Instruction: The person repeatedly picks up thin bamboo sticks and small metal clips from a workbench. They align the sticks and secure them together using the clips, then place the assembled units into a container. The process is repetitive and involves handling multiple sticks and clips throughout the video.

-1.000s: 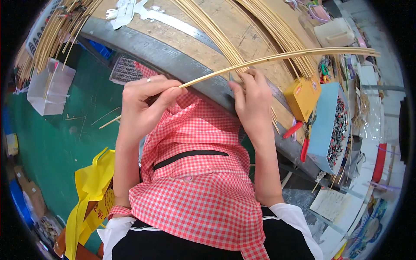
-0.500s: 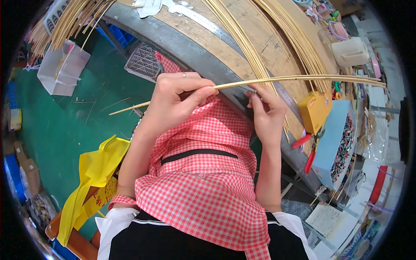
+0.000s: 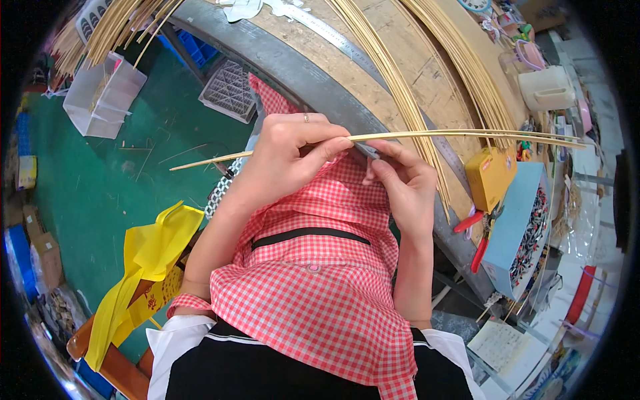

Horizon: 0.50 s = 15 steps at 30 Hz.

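Note:
My left hand (image 3: 293, 150) is closed in a pinch round a few thin bamboo strips (image 3: 433, 133), held crosswise in front of my checked apron (image 3: 313, 287). Their narrow ends stick out left of the wrist; on the right they run long and spread slightly apart at the tips. Just right of the left fingertips, my right hand (image 3: 405, 183) is also closed, with thumb and fingers curled together under the strips. Something small and grey shows at its fingertips, too small to make out.
On the workbench (image 3: 427, 80) lie bundled bamboo strips (image 3: 383, 67) and a metal ruler (image 3: 333, 40). To the right are a yellow box (image 3: 490, 179), red-handled pliers (image 3: 479, 247) and a light-blue box (image 3: 513, 227) of small parts. Yellow cloth (image 3: 157, 250) hangs at left.
My left hand has shifted slightly right. My right hand has come closer to the left fingertips, and the right-hand ends of the strips sit a little lower.

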Motion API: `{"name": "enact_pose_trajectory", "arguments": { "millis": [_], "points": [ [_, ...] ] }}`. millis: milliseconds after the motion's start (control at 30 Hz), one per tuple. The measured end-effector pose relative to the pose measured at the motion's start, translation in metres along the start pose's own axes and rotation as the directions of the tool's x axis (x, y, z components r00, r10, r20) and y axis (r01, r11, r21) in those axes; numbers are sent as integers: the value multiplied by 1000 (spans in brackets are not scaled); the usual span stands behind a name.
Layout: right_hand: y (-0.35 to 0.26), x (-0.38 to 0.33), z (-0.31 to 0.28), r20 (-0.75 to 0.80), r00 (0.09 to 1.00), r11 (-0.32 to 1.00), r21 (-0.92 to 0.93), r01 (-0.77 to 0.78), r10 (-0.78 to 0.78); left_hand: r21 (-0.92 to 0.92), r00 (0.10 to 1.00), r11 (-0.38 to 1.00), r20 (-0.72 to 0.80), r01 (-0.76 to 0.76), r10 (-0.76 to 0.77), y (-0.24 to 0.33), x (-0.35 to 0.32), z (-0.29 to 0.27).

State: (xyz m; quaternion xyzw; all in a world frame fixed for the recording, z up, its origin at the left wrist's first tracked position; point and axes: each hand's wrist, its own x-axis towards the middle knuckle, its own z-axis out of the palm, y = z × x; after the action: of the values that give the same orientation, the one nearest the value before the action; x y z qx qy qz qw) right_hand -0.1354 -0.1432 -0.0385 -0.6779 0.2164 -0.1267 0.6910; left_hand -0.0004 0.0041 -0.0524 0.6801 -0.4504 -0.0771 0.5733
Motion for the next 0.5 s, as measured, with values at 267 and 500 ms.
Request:
{"name": "enact_pose_trajectory", "arguments": {
  "millis": [267,500],
  "points": [
    [10,-4,14,-32,994,957,267,110,-105,-27,999,1000,-32,-14,13,3,0,1],
    [16,-6,24,-56,989,930,336,149,-138,-62,999,998,-53,-15,12,3,-1,5]
  ]
}}
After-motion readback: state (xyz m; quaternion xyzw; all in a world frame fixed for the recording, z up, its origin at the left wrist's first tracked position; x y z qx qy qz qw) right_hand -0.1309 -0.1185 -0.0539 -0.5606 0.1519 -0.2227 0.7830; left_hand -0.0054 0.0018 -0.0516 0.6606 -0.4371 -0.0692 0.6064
